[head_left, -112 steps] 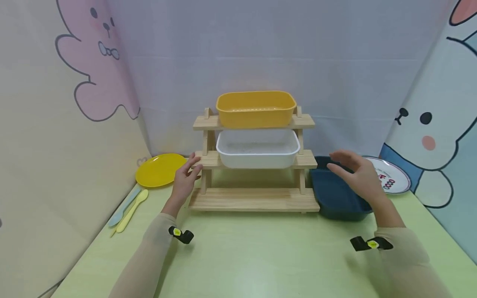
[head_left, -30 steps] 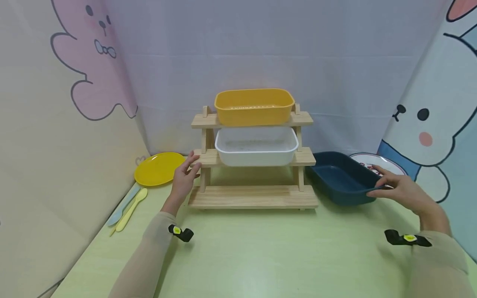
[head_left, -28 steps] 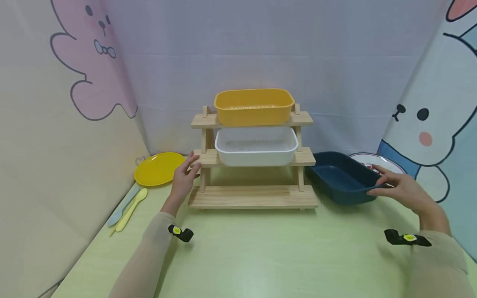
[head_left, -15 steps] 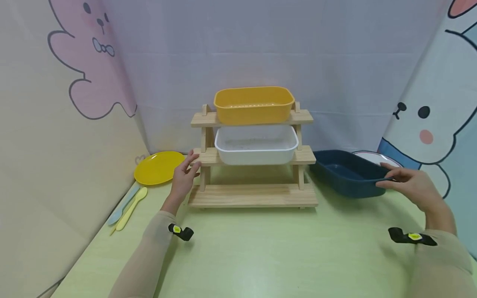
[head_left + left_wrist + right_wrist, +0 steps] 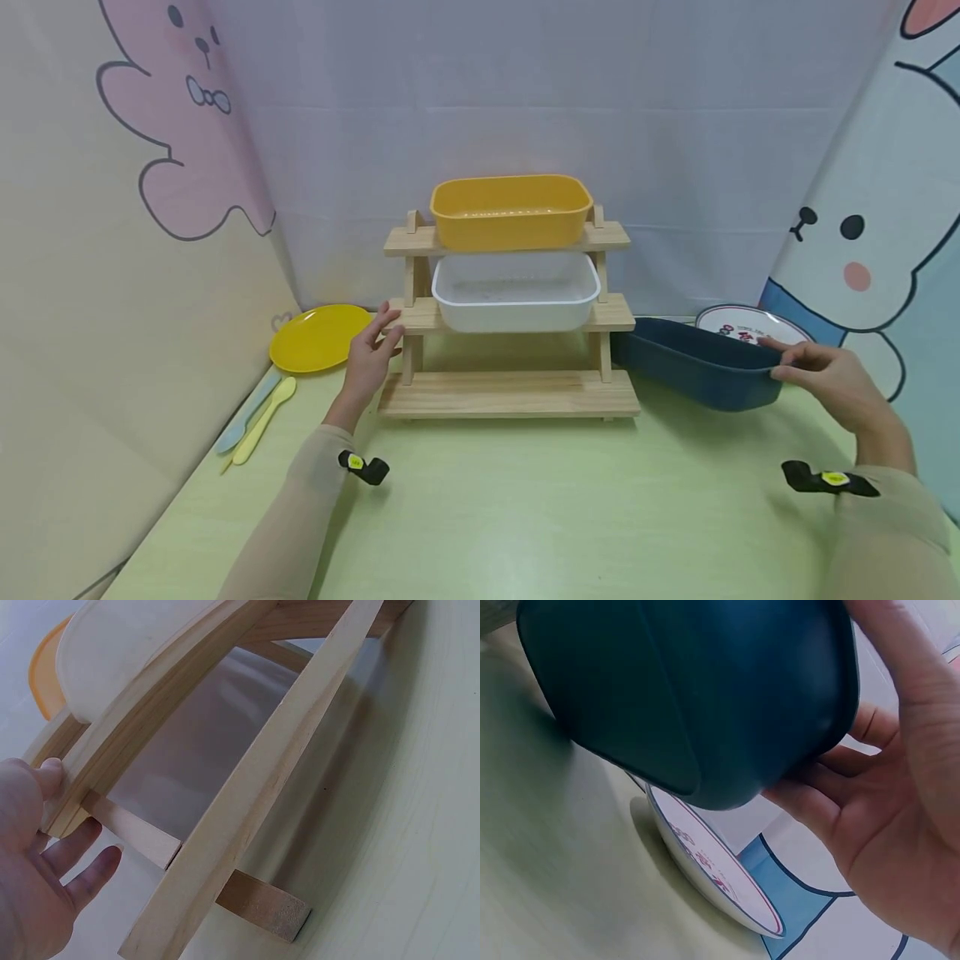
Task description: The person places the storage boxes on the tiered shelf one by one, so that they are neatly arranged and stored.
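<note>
Gripping the dark blue tub (image 5: 701, 364) by its right end rim, your right hand (image 5: 825, 379) held it raised over the worktop (image 5: 525, 500), beside the wooden rack (image 5: 510, 392). It looked light, stiff, maybe slippery. Your left hand (image 5: 369, 358) rested flat, fingers straight, against the rack.

The head camera is looking forward and down from the near edge of the green table (image 5: 525, 517), taking in the wooden rack (image 5: 510, 333) and both arms. The left wrist camera is sitting close beside the rack (image 5: 247, 795), looking up along its left end. The right wrist camera is looking up from low at the underside of the dark blue tub (image 5: 682, 697), which the head view is also showing near the table's right edge (image 5: 697, 367).
</note>
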{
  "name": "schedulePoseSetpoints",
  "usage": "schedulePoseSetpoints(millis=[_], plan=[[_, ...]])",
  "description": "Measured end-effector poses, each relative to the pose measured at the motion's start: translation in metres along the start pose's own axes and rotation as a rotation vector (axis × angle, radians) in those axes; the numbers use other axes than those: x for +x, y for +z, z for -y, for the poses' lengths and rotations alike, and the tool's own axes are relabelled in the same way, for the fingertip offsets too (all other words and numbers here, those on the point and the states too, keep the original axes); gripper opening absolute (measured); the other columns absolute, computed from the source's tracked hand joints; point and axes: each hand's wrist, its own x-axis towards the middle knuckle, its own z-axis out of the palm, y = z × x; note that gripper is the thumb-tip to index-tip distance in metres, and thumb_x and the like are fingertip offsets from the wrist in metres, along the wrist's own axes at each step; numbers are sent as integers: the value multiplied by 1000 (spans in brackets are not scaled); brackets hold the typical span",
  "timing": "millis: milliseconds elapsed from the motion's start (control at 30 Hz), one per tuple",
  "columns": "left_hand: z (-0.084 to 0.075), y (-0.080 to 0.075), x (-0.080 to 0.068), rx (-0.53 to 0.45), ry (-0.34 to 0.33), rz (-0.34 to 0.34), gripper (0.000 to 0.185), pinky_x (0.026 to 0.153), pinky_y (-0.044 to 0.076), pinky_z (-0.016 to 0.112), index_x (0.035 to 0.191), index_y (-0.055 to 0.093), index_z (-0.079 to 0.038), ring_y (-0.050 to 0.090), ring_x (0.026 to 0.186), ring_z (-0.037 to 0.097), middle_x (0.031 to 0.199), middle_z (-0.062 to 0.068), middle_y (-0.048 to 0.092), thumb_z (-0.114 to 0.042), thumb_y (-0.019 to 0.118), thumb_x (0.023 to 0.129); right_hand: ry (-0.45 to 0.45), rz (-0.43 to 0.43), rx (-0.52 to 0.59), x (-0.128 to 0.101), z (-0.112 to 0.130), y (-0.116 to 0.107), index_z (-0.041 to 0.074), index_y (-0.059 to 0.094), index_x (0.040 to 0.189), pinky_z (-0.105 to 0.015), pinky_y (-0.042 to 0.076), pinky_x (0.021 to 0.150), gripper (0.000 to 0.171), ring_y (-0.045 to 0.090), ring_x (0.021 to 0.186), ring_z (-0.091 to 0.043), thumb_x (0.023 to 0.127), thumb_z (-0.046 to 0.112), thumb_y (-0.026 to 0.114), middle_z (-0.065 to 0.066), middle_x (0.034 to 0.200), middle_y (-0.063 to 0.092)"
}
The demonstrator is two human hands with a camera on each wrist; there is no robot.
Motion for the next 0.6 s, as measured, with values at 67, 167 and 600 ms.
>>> schedulePoseSetpoints(millis=[67, 167, 600], plan=[[1, 0, 1, -4, 3, 2, 47, 92, 56, 37, 143, 54, -5, 56, 126, 37, 163, 0, 29, -28, 58, 103, -6, 3, -3, 0, -1, -1, 0, 61, 87, -13, 40, 70, 17, 49, 103, 10, 94, 11, 70, 40, 112, 57], [1, 0, 1, -5, 6, 5, 47, 92, 56, 38, 143, 54, -5, 56, 126, 36, 163, 1, 28, -29, 58, 103, 1, -18, -34, -1, 0, -3, -1, 61, 88, -12, 41, 69, 19, 52, 97, 9, 92, 12, 73, 41, 112, 56], [1, -1, 0, -2, 7, 5, 47, 92, 56, 41, 142, 55, -6, 56, 126, 34, 163, 3, 28, -31, 59, 102, -110, -146, -41, -18, 37, -24, 0, 60, 88, -4, 45, 68, 20, 59, 89, 13, 83, -5, 78, 32, 128, 53]])
